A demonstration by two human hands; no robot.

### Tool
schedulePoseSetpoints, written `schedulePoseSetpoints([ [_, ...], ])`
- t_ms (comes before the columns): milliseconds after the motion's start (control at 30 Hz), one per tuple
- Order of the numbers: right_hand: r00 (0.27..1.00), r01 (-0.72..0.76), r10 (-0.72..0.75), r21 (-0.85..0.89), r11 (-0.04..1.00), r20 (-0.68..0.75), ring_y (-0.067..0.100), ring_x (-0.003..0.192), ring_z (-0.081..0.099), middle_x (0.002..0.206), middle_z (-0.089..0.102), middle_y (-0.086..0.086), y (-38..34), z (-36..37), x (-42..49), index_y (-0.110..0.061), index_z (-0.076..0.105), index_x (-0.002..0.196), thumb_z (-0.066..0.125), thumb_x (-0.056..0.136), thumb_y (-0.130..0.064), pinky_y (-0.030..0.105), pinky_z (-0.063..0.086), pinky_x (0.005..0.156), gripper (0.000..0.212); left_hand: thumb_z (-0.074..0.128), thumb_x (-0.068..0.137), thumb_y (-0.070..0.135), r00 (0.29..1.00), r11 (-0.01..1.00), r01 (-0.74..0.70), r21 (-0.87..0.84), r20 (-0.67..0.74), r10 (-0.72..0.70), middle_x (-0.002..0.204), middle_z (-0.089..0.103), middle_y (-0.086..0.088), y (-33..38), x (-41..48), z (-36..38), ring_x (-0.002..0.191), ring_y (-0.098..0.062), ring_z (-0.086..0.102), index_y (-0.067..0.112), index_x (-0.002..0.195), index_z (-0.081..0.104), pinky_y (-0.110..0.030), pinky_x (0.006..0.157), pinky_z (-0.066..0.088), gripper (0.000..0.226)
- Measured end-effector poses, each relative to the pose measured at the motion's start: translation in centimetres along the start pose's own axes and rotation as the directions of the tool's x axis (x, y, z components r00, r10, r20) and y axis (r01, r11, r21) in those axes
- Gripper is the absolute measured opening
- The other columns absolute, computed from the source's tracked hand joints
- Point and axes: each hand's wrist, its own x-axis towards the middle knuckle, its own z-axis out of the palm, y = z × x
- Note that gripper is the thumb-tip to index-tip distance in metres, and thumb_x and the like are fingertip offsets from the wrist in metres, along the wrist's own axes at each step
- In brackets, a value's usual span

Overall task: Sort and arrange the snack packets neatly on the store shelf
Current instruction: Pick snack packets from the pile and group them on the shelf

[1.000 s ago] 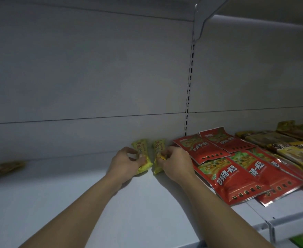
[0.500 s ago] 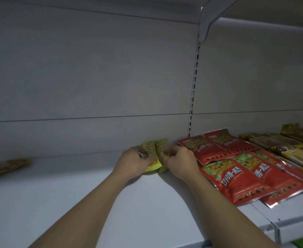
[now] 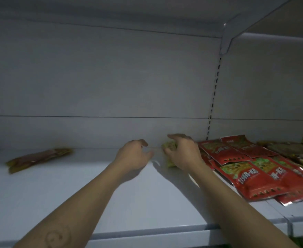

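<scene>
Two hands up on the shelf [image 3: 147, 203] on my feed, both close to the back panel [image 3: 111, 86]. Right hand [image 3: 183, 154] sits over the yellow packets [image 3: 169, 146], fingers curled round them, thumb against their left edge, forefinger poking out straighter above. Those packets lie at the back of the shelf, just left of the red packets [image 3: 254, 178], and the hand hides most of them, so I can't count them. Left hand [image 3: 133, 155] is just beside, a small gap off the yellow packets, fingers loosely bent, nothing in it, low over the shelf; I can't tell if it touches. Red packets overlap in rows on the right, around the upright [image 3: 212, 104]. Far left, a brown packet [image 3: 38, 158] lies flat, well apart from both hands, a bit blurred
</scene>
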Motion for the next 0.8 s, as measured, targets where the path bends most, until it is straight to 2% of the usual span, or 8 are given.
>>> schedulePoseSetpoints([
  [167, 0.973, 0.173, -0.167, -0.023, 0.985, 0.157, 0.024, 0.135, 0.044, 0.149, 0.048, 0.0, -8.0, 2.7, 1.1, -0.027, 0.044, 0.147, 0.062, 0.089, -0.051, 0.035, 0.033, 0.111, 0.065, 0.063, 0.089, 0.05, 0.991, 0.993, 0.09, 0.076, -0.106, -0.082, 0.131, 0.061, -0.001, -6.6, -2.9, -5.8, 0.12, -0.021, 0.057, 0.021, 0.131, 0.058, -0.033, 0.099, 0.047, 0.052],
  [300, 0.91, 0.292, -0.275, -0.006, 0.957, 0.31, 0.025, 0.136, 0.041, 0.151, 0.043, 0.003, -15.7, 6.3, 1.0, -0.029, 0.038, 0.15, 0.059, 0.091, -0.051, 0.037, 0.03, 0.11, 0.066, 0.063, 0.088, 0.047, 0.971, 0.969, 0.207, 0.136, -0.15, -0.186, 0.126, 0.065, 0.001, -12.9, -6.3, -10.3, 0.114, -0.022, 0.061, 0.025, 0.123, 0.062, -0.037, 0.095, 0.05, 0.041],
  [400, 0.853, 0.364, -0.33, -0.008, 0.931, 0.405, 0.027, 0.135, 0.041, 0.15, 0.043, 0.005, -20.6, 8.7, 1.2, -0.03, 0.038, 0.15, 0.058, 0.092, -0.049, 0.038, 0.031, 0.108, 0.064, 0.063, 0.087, 0.042, 0.956, 0.953, 0.25, 0.17, -0.2, -0.215, 0.116, 0.069, 0.002, -17.4, -8.4, -13.7, 0.104, -0.023, 0.064, 0.027, 0.114, 0.067, -0.036, 0.086, 0.054, 0.031],
  [500, 0.814, 0.413, -0.367, -0.004, 0.911, 0.45, 0.029, 0.129, 0.047, 0.142, 0.05, 0.008, -25.2, 11.0, 1.2, -0.03, 0.044, 0.145, 0.059, 0.091, -0.044, 0.039, 0.035, 0.104, 0.057, 0.063, 0.088, 0.043, 0.94, 0.929, 0.291, 0.229, -0.25, -0.232, 0.119, 0.067, 0.001, -21.6, -9.9, -16.7, 0.108, -0.023, 0.061, 0.028, 0.121, 0.065, -0.032, 0.086, 0.051, 0.036],
  [633, 0.776, 0.455, -0.409, 0.023, 0.89, 0.48, 0.031, 0.12, 0.051, 0.128, 0.056, 0.008, -31.6, 14.5, 0.8, -0.029, 0.053, 0.134, 0.059, 0.09, -0.045, 0.036, 0.037, 0.093, 0.047, 0.061, 0.091, 0.047, 0.915, 0.895, 0.344, 0.283, -0.314, -0.252, 0.13, 0.06, -0.005, -27.3, -11.7, -20.5, 0.121, -0.026, 0.051, 0.024, 0.131, 0.058, -0.035, 0.096, 0.045, 0.046],
  [800, 0.743, 0.49, -0.484, 0.117, 0.864, 0.461, 0.03, 0.127, 0.047, 0.139, 0.049, 0.007, -40.7, 18.3, 0.1, -0.03, 0.043, 0.145, 0.058, 0.091, -0.046, 0.04, 0.036, 0.104, 0.058, 0.054, 0.092, 0.046, 0.868, 0.768, 0.439, 0.467, -0.442, -0.227, 0.127, 0.061, -0.004, -33.1, -13.5, -26.3, 0.119, -0.029, 0.049, 0.025, 0.124, 0.059, -0.038, 0.095, 0.04, 0.039],
])
